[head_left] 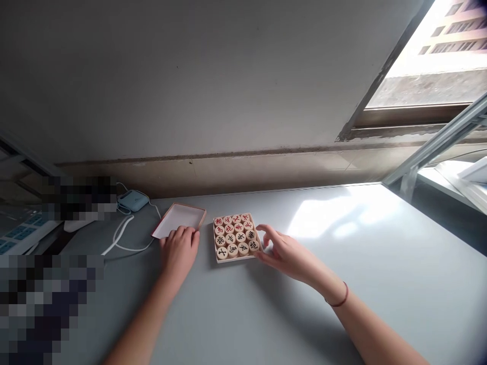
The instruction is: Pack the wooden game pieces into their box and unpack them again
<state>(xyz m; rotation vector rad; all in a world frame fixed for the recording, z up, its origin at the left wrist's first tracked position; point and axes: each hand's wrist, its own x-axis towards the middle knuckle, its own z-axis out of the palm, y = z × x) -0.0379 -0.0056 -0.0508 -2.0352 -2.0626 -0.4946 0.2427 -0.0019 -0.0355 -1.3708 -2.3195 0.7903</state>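
A shallow box (pixel 228 261) sits mid-table, its rows filled with round wooden Chinese chess pieces (pixel 239 236). The pieces carry red characters in the far rows and black ones in the near rows. At the box's right edge is my right hand (pixel 283 252), thumb and fingers apart around the near right corner; whether they touch it is hard to tell. To the left lies the box lid (pixel 180 217), inner white side up. My left hand (pixel 180 249) has its bent fingers over the lid's near edge, which they partly hide.
A light blue device (pixel 133 201) with white cables (pixel 120 234) lies left of the lid. Further left is a power strip (pixel 25 233). A wall (pixel 213 91) rises behind the grey table (pixel 228 314), with a metal frame post (pixel 429 147) at right.
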